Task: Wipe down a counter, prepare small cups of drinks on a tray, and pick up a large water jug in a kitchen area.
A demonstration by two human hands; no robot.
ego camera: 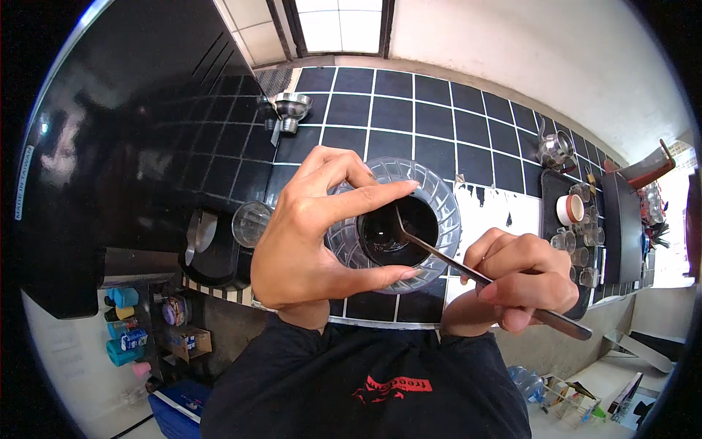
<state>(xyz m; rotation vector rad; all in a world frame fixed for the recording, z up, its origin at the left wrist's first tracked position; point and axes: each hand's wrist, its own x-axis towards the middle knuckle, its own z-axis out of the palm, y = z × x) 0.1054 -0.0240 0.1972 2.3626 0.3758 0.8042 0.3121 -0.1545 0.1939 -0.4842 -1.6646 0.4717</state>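
A round container with dark contents (pixel 378 255) sits within a wide ribbed clear glass or plastic bowl (pixel 447 219), in front of me. My left hand (pixel 323 225) grips the dark container, thumb on its near rim and fingers on its far rim. My right hand (pixel 526 277) holds a long metal spoon (pixel 452 262) by its handle. The spoon's other end dips into the container, and its bowl is largely hidden in the dark contents. A clear glass cup (pixel 251 224) stands left of my left hand.
Black tiles with white lines cover the counter (pixel 392 115). Metal bowls (pixel 293 107) stand at the far left beside a large black glossy appliance (pixel 137 126). On the right are a metal kettle (pixel 556 148) and a black tray (pixel 550 192) with several glass cups. A black tray (pixel 211 274) holds utensils.
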